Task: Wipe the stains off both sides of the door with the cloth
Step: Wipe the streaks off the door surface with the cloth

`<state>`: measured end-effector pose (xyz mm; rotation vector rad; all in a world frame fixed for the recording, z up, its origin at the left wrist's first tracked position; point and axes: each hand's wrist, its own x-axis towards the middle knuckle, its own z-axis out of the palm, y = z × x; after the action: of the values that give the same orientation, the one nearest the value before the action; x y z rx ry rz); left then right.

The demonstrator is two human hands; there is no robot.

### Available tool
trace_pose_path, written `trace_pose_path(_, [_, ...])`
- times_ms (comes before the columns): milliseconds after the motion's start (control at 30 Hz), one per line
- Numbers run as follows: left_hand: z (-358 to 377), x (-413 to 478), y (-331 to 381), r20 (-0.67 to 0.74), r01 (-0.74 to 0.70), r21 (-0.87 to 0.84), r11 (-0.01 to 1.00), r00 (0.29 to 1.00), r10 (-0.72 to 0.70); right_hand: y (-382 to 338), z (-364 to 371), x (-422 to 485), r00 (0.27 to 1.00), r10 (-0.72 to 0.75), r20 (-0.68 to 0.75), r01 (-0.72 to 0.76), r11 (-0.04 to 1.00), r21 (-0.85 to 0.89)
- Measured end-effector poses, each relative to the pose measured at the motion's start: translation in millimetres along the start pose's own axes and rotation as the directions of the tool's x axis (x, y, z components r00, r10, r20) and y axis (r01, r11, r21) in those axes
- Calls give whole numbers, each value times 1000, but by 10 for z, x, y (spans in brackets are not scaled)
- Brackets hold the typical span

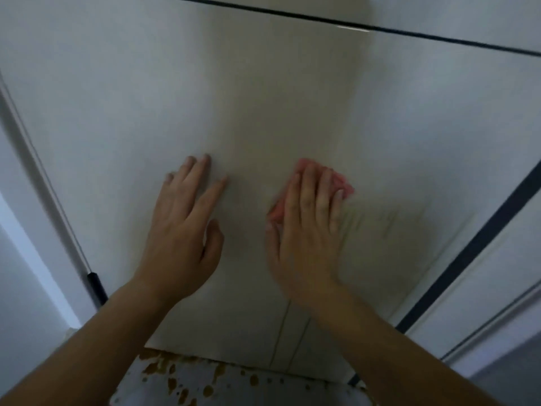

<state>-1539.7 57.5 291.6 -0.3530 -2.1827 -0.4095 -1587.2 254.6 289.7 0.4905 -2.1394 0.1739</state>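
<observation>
Presently in view: white door [263, 98], filling most of the head view, seen from close up.
Left hand [181, 238]: laid flat on the door left of centre, fingers straight and slightly spread, thumb held out to the side; holds nothing.
Right hand [307, 230]: palm down on the cloth, fingers straight and close together, pressing it against the door; motion-blurred along its lower edge.
Cloth [344, 186]: pink-red, bunched under the right hand against the door face, right of centre; it shows beyond the fingertips and at both sides of the hand.
Stains [386, 224]: faint grey scribble-like streaks on the door just right of the right hand.
Thin lines [289, 338]: two faint lines running down the door below the right wrist to its bottom edge.
Dark strip [480, 235]: runs slantwise along the door's right edge.
Dark line [351, 24]: crosses the top of the view above the door.
Black hinge [95, 288]: on the door's left edge, near the left forearm.
Speckled surface [234, 388]: white with brown blotches, below the door's bottom edge, between the two forearms; I cannot tell what it is.
</observation>
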Motion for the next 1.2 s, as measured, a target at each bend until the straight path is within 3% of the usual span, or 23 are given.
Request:
trace_pose_path(133, [-87,351,192,25,-128,93,987,992,126,87,-45,131,993,-11,-116,20,997,72])
trace_pose_path(267, [-6,553,524,158,-377,149,914,922,354,755,-208,-175,940,324,-108,-295,930,218])
trace_pose_path(333, [68,657,673,203,-482,147,864,869,451,908,-345,-169,902,417,-108,-366,874,319])
trace_pose_path(433, [199,794,833,204,-588,119,800,803,560,955,-510,255,794,575,-200,-451,776,441])
trace_pose_path(533, [380,869,975,149,-660,73,747,748,647,982,-385,263,731,627,-269,-495,758,424])
trace_pose_path(700, [581,996,1110,169,-774,106,624,633,756,1007,-20,-741,609,787,-103,-681,584,442])
trace_pose_path(767, [616,1031,1173,173,-802,101,588,596,784,1114,-121,-576,531,843,-86,-714,500,489])
trace_pose_path(833, [647,1038,1255,157,-790,83,607,612,775,1287,-312,-216,466,878,-105,-736,451,505])
trace_pose_path(933, [671,1058,1328,174,-766,43,641,638,750,1421,-497,-85,546,822,-161,-721,559,410])
trace_pose_path(1000, [658,1080,1328,207,-763,31,646,637,742,1375,-455,-351,541,835,-95,-758,534,375])
trace_pose_path(1133, [632,1065,1353,255,-767,30,641,626,737,1365,-459,-423,272,961,50,-838,210,504])
trace_pose_path(1200, [684,1046,1420,258,-780,45,624,613,747,1469,-559,-165,243,970,6,-797,196,571])
